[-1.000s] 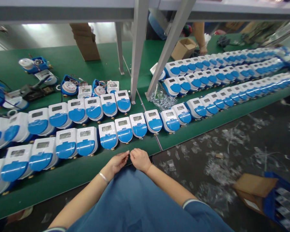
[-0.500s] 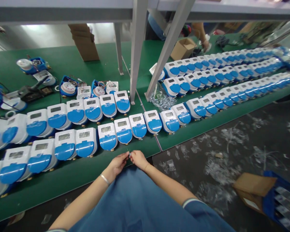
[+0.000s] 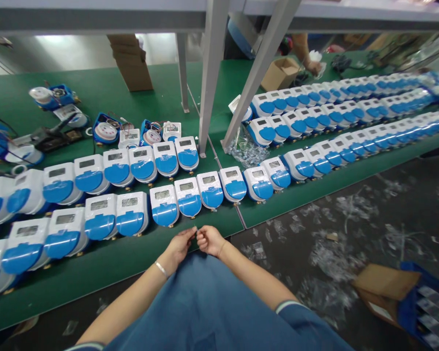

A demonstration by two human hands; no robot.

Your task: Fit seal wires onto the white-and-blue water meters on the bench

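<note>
1. Green table (image 3: pixel 106 263) in front of the person; both hands are at its near edge, just in front of the blue shirt (image 3: pixel 201 297); the arms come in low, one from each side.
2. The left hand (image 3: pixel 179 244) has its thumb and finger pressed together at the tips; they look to be pinching a tiny thing (image 3: pixel 196 230).
3. The right hand (image 3: pixel 209 241) has its fingers curled in; its tips meet the left tips, and it looks to be pinching the same tiny thing; that thing is too small and too hidden to name.
4. Small things slip easily, so a soft, steady pinch suits best; one hand should keep quite still while the other does the fine moving; holding it over the table would be wise, as a dropped bit could get lost among the plastic scraps (image 3: pixel 346 246) on the floor.
5. Nearest to the left hand is a white and blue meter (image 3: pixel 164 206); it sits in a long row, well clear of the fingers; elbows kept in should not bump the row.
6. Behind the rows lies a clear bag of small parts (image 3: pixel 249 148); farther back, a co-worker's hand (image 3: pixel 313 67) is near a cardboard box (image 3: pixel 279 74).
</note>
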